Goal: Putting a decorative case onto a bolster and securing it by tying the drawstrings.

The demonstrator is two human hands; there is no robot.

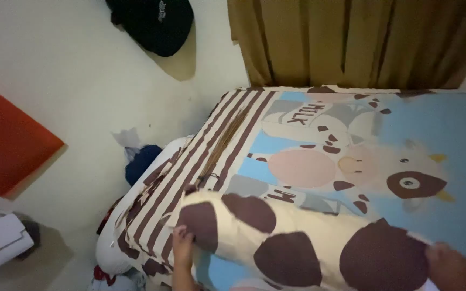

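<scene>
hands [182, 245] [449, 267] grip spotted bolster [297, 242] ends.

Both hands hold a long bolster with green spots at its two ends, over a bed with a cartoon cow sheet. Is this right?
Not quite: the head view shows brown spots, not green. The left hand and right hand do grip the bolster at its two ends, over the cartoon cow sheet.

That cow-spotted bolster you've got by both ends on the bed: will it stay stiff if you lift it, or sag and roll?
The cow-spotted bolster looks soft and plump, so it probably sags slightly between the left hand and the right hand. For its bulk it is likely light. Being rounded, it could roll on the flat bed sheet if released.
</scene>
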